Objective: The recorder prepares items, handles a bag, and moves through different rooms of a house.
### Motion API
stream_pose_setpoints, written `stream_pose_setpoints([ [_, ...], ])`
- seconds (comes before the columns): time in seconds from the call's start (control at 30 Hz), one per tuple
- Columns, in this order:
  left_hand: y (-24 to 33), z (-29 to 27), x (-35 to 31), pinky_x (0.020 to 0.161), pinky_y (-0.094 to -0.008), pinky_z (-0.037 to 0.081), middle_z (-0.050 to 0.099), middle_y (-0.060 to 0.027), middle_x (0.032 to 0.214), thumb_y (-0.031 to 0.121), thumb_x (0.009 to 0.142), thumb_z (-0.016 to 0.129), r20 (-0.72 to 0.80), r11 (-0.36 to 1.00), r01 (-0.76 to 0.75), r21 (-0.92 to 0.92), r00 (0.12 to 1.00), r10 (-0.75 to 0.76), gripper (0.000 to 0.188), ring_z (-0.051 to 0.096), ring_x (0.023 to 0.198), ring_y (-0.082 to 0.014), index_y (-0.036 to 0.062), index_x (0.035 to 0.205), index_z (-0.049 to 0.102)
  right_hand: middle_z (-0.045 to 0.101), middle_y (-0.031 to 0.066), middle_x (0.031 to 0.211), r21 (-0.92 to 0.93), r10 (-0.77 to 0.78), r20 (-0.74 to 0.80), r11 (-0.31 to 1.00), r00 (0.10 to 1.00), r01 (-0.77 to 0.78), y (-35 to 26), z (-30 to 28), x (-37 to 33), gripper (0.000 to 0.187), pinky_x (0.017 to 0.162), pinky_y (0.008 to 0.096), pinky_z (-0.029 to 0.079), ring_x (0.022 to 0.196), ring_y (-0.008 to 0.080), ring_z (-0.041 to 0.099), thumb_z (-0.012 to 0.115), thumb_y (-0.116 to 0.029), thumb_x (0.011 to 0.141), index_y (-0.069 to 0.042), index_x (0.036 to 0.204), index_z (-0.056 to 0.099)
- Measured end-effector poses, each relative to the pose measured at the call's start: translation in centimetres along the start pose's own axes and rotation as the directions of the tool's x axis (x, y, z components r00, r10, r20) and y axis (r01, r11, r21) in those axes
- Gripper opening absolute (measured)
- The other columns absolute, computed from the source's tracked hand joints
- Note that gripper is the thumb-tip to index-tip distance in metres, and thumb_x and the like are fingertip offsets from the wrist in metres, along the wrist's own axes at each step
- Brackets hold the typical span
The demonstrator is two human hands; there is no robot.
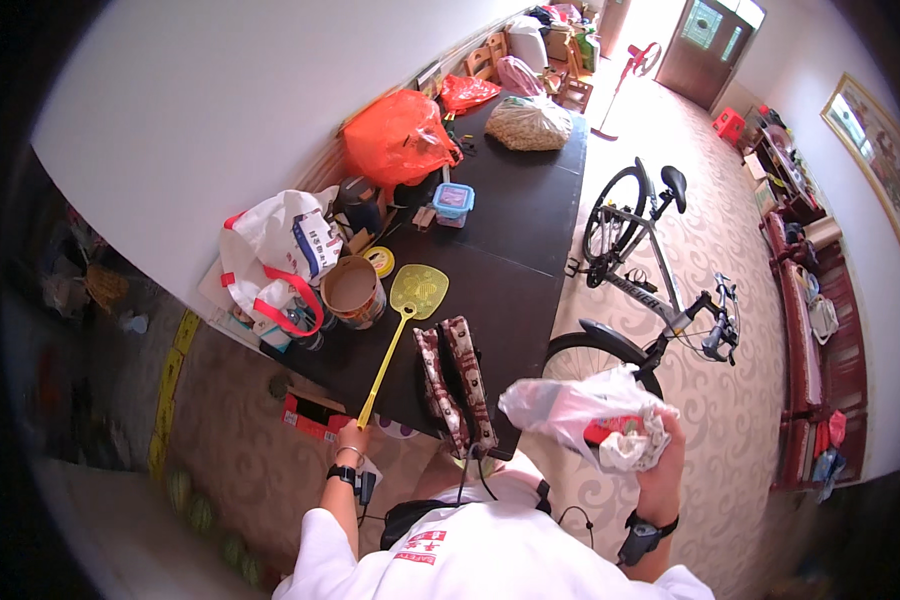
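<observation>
A yellow fly swatter (381, 372) reaches over the dark table (505, 250), its handle end in my closed left hand (351, 441). I cannot tell whether its flat head rests on the tabletop. My right hand (664, 465) is raised to the right of the table, closed round a thin, whitish plastic bag (560, 408). Something red and crumpled white stuff show in the bag beside my fingers. Between my hands, at the near table edge, stands a brown and cream patterned fabric bag (455, 385) with a dark gap along its top.
Left on the table are a white tote bag (280, 240), a round tub (353, 290), an orange plastic bag (400, 138) and a blue-lidded box (454, 203). A filled clear bag (530, 123) sits farther back. A bicycle (645, 250) stands right of the table.
</observation>
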State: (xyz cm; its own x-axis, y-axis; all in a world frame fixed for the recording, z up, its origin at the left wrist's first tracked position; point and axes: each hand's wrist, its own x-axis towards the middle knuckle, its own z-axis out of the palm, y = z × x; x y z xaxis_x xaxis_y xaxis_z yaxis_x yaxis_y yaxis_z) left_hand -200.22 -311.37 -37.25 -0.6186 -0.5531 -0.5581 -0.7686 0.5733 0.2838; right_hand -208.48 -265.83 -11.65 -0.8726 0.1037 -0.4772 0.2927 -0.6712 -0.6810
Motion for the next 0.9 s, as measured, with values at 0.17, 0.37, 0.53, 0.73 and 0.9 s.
stream_pose_setpoints([
  [0.17, -3.7, 3.3, 1.3, 0.078, -0.0446, 0.046, 0.062, -0.0201, 0.093, 0.032, 0.076, 0.061, -0.058, 0.997, 0.037, -0.074, 0.997, -0.041, 0.029, 0.058, 0.091, -0.0375, 0.0091, 0.093, 0.059, 0.062, 0.0066, 0.081, -0.118, 0.031, 0.167, 0.993, 0.985, -0.011, -0.9, 9.2, 4.9, 0.021, 0.063, 0.031, 0.051, 0.07, 0.017, 0.061, 0.053, -0.019, 0.081, -0.002, 0.092, 0.059],
  [0.37, 0.2, 4.9, -1.0, 0.074, -0.0434, 0.047, 0.063, -0.0175, 0.089, 0.033, 0.076, 0.062, -0.434, 0.992, -0.01, -0.128, 0.9, -0.047, 0.032, 0.06, 0.086, -0.0351, 0.0095, 0.097, 0.059, 0.063, 0.0076, 0.085, -0.106, 0.288, 0.569, 0.955, 0.771, -0.278, -1.2, 13.8, 14.2, 0.024, 0.067, 0.0325, 0.052, 0.076, 0.0182, 0.061, 0.046, -0.023, 0.087, -0.005, 0.095, 0.058],
  [0.53, 7.4, 1.2, -5.8, 0.075, -0.04, 0.047, 0.064, -0.0155, 0.088, 0.038, 0.078, 0.06, -0.35, 0.927, -0.113, -0.358, 0.936, -0.021, 0.038, 0.061, 0.085, -0.0314, 0.009, 0.102, 0.059, 0.058, 0.0028, 0.067, -0.135, 0.329, 0.441, 0.944, 0.835, -0.301, -2.2, 16.4, 18.4, 0.02, 0.055, 0.028, 0.049, 0.059, 0.013, 0.057, 0.047, -0.022, 0.087, -0.005, 0.088, 0.058],
  [0.73, 17.0, -2.3, -12.9, 0.073, -0.0397, 0.047, 0.065, -0.0148, 0.084, 0.055, 0.076, 0.054, -0.025, 0.994, -0.032, -0.101, 0.999, 0.03, 0.058, 0.061, 0.083, -0.0311, 0.0084, 0.111, 0.056, 0.064, 0.0067, 0.077, -0.153, 0.484, 0.545, 0.86, 0.685, -0.486, -1.4, 16.8, 24.5, 0.025, 0.064, 0.0363, 0.053, 0.068, 0.0206, 0.063, 0.042, -0.024, 0.089, -0.006, 0.088, 0.06],
  [0.9, 18.1, 0.0, -14.6, 0.074, -0.0412, 0.047, 0.064, -0.015, 0.09, 0.056, 0.075, 0.054, 0.052, 0.999, 0.01, -0.035, 0.999, -0.008, 0.058, 0.06, 0.086, -0.0328, 0.0111, 0.112, 0.055, 0.065, 0.0085, 0.086, -0.086, 0.555, 0.588, 0.766, 0.589, -0.637, 0.1, 18.8, 25.0, 0.025, 0.077, 0.0404, 0.05, 0.081, 0.0226, 0.062, 0.042, -0.022, 0.088, -0.006, 0.089, 0.061],
])
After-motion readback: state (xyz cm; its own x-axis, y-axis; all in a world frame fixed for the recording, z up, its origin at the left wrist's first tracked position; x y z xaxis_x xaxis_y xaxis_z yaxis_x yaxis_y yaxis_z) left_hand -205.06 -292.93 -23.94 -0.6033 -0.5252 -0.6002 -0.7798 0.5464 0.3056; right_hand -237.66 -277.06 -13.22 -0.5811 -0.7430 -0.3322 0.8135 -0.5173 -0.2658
